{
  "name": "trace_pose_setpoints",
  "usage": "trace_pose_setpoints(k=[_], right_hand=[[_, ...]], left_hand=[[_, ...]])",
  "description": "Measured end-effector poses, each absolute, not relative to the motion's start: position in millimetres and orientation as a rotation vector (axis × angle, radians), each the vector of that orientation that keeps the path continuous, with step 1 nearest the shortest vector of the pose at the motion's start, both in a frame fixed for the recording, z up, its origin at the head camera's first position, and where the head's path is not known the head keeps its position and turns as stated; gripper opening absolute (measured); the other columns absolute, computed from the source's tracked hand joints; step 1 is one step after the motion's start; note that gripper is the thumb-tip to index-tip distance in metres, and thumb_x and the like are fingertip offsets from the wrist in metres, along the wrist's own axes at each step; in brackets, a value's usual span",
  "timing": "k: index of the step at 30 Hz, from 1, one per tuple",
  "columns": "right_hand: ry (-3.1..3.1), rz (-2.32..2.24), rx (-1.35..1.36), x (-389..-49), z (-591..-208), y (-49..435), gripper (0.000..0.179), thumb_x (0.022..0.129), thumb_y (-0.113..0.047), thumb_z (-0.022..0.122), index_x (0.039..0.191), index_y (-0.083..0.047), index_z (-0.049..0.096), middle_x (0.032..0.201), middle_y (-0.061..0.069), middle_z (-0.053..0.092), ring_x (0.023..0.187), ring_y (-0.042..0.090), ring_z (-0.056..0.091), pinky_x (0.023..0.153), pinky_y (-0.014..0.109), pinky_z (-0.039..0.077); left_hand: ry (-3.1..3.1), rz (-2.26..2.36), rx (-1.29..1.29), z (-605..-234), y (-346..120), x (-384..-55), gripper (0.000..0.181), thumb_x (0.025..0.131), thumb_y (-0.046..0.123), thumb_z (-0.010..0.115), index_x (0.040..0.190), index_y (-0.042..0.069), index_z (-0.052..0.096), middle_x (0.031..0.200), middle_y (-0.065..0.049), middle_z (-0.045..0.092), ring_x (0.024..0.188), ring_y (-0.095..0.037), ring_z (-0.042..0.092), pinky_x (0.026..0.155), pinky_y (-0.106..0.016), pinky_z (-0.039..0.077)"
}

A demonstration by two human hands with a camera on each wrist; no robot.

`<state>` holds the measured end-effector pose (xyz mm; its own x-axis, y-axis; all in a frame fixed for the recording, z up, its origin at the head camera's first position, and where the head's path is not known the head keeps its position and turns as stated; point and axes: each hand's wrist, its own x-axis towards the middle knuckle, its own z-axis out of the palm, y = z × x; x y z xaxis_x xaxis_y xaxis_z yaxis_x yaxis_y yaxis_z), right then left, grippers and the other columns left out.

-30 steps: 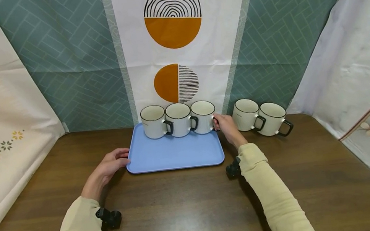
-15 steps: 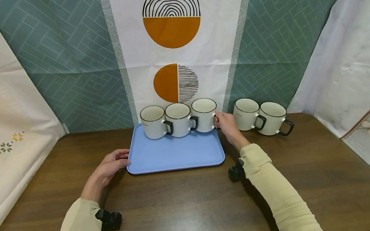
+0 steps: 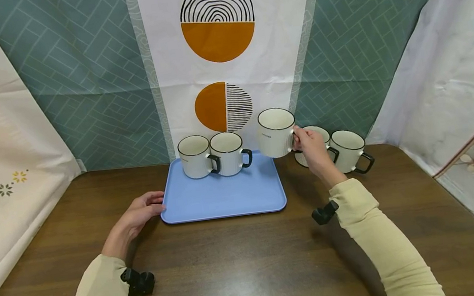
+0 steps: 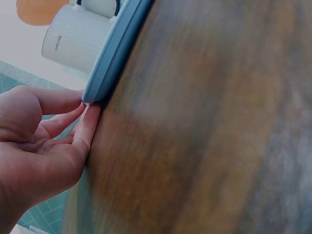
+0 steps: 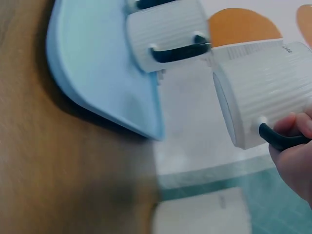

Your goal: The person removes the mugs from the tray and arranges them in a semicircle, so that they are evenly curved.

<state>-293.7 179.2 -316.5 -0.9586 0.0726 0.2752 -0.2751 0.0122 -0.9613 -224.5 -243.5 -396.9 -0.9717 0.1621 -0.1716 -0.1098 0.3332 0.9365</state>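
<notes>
My right hand [image 3: 314, 151] holds a white ribbed mug [image 3: 276, 133] by its black handle. The mug is raised over the right back end of a blue tray [image 3: 221, 197], upright and apart from it. Its base shows clear of the tray in the right wrist view. Two similar mugs, a left one [image 3: 195, 160] and a right one [image 3: 227, 156], stand side by side along the tray's back. My left hand [image 3: 138, 213] is at the tray's left edge; in the left wrist view its thumb and fingertips [image 4: 90, 114] pinch the rim.
Right of the tray, two more mugs stand on the brown wooden table [image 3: 216, 269]: one [image 3: 317, 133] partly hidden behind my right hand, the other [image 3: 346, 152] with its handle turned right. Patterned cloth [image 3: 100, 85] hangs behind; pale cloths border both sides.
My right hand has lifted the rightmost mug off the tray and carried it up and to the right. My left hand keeps its place at the tray's edge.
</notes>
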Motion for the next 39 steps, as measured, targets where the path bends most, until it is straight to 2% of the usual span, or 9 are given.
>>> trace_pose_setpoints(k=[10, 19, 23, 28, 31, 34, 39], right_hand=[[-1.892, 2.087, 0.412, -272.8, -282.9, 225.6, 0.041, 0.102, -0.014, 0.044, 0.062, -0.006, 0.048, 0.05, -0.003, 0.028, 0.054, 0.015, 0.03, 0.063, 0.025, 0.042], [-1.748, 2.179, 0.398, -261.8, -268.8, 276.5, 0.042, 0.102, -0.009, 0.044, 0.06, -0.005, 0.048, 0.049, -0.001, 0.031, 0.051, 0.015, 0.029, 0.059, 0.022, 0.041], [-1.625, 2.234, 0.35, -259.4, -269.7, 300.0, 0.044, 0.101, -0.005, 0.04, 0.058, -0.004, 0.047, 0.049, -0.001, 0.036, 0.049, 0.014, 0.03, 0.055, 0.022, 0.04], [-1.518, 2.257, 0.338, -255.4, -277.6, 325.1, 0.043, 0.1, 0.001, 0.036, 0.057, 0.001, 0.044, 0.049, 0.001, 0.031, 0.05, 0.018, 0.023, 0.052, 0.023, 0.04], [-1.488, 2.27, 0.304, -250.2, -283.2, 339.3, 0.042, 0.099, 0.001, 0.04, 0.058, 0.002, 0.044, 0.049, 0.002, 0.03, 0.049, 0.018, 0.025, 0.051, 0.023, 0.041], [-1.45, 2.291, 0.277, -244.6, -287.9, 353.9, 0.041, 0.1, -0.001, 0.044, 0.059, 0.004, 0.046, 0.05, 0.004, 0.034, 0.049, 0.018, 0.03, 0.05, 0.024, 0.044], [-1.255, 2.44, 0.282, -239.7, -294.3, 376.6, 0.04, 0.1, 0.0, 0.042, 0.061, 0.007, 0.047, 0.053, 0.008, 0.042, 0.049, 0.019, 0.025, 0.05, 0.028, 0.044]], left_hand=[[2.354, 1.691, 0.043, -396.8, -243.4, -224.4, 0.054, 0.096, 0.002, 0.052, 0.142, -0.014, 0.028, 0.136, -0.032, 0.037, 0.118, -0.036, 0.045, 0.104, -0.045, 0.038], [2.36, 1.677, 0.035, -395.8, -243.4, -222.8, 0.054, 0.096, 0.003, 0.052, 0.142, -0.014, 0.028, 0.136, -0.032, 0.037, 0.118, -0.036, 0.044, 0.104, -0.046, 0.037], [2.356, 1.679, 0.033, -393.6, -243.2, -223.5, 0.054, 0.096, 0.003, 0.051, 0.142, -0.014, 0.028, 0.136, -0.032, 0.037, 0.119, -0.036, 0.044, 0.105, -0.046, 0.036], [2.351, 1.677, 0.032, -391.4, -242.7, -224.1, 0.055, 0.096, 0.003, 0.051, 0.142, -0.014, 0.027, 0.137, -0.032, 0.036, 0.12, -0.038, 0.042, 0.106, -0.048, 0.034], [2.35, 1.675, 0.035, -390.8, -242.7, -224.6, 0.055, 0.096, 0.004, 0.05, 0.142, -0.014, 0.027, 0.137, -0.032, 0.036, 0.12, -0.038, 0.042, 0.105, -0.048, 0.035], [2.343, 1.682, 0.032, -391.2, -242.3, -224.7, 0.055, 0.096, 0.003, 0.051, 0.143, -0.014, 0.027, 0.137, -0.032, 0.036, 0.12, -0.037, 0.042, 0.106, -0.048, 0.034], [2.335, 1.695, 0.027, -392.2, -242.0, -223.5, 0.055, 0.096, 0.002, 0.051, 0.142, -0.015, 0.026, 0.137, -0.033, 0.035, 0.12, -0.04, 0.042, 0.106, -0.05, 0.033]])
